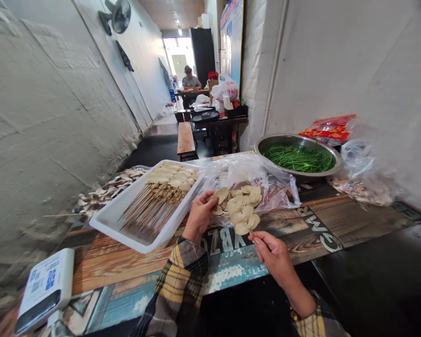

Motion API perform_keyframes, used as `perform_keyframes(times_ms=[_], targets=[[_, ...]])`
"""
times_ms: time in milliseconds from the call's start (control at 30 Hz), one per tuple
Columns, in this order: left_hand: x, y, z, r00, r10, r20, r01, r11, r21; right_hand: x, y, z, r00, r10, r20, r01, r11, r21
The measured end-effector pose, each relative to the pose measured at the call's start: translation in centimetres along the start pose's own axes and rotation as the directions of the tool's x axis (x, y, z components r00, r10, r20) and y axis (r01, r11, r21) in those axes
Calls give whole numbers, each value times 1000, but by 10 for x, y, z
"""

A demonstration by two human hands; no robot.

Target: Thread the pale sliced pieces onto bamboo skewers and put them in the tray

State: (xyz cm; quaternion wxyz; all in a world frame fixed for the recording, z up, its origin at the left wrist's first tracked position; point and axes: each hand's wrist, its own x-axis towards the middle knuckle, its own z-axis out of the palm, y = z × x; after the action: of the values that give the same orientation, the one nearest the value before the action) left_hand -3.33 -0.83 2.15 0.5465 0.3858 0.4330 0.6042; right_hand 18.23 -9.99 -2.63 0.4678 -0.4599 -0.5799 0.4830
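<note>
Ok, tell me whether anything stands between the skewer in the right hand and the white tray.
Yes. The left hand, pinching a pale slice, is between the loaded skewer in the right hand and the white tray; the tray's raised side wall also faces the skewer.

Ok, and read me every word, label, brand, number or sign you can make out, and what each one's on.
"G", "M", "R": large pale slanting letters, right side of the wood-print tabletop.
"B", "Z": pale letters mid-tabletop; their neighbours are unclear.
Blue print on the white box with a dark strip: too blurred to read.
Print on the blue, yellow-edged wall board: too blurred.
No brand or number is readable.
</note>
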Motion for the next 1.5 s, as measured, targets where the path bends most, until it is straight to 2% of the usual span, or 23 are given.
perform_keyframes(times_ms=[133,333,600,967,1500], targets=[[1,1,-3,997,43,-63,-41,998,39,-1,5,-1,999,12,39,-11,1000,-12],[2,-3,-9,993,60,-104,-62,998,-12,-2,12,-4,997,26,79,-21,998,-55],[0,-1,-6,995,59,-81,-63,997,-53,-3,6,-3,994,2,110,13,991,-131],[1,0,-7,992,67,-105,-71,997,-35,-3,4,0,993,-7,117,28,984,-175],[-2,0,-4,991,92,-92,-90,996,18,0,-2,3,991,-93,95,115,958,-264]])
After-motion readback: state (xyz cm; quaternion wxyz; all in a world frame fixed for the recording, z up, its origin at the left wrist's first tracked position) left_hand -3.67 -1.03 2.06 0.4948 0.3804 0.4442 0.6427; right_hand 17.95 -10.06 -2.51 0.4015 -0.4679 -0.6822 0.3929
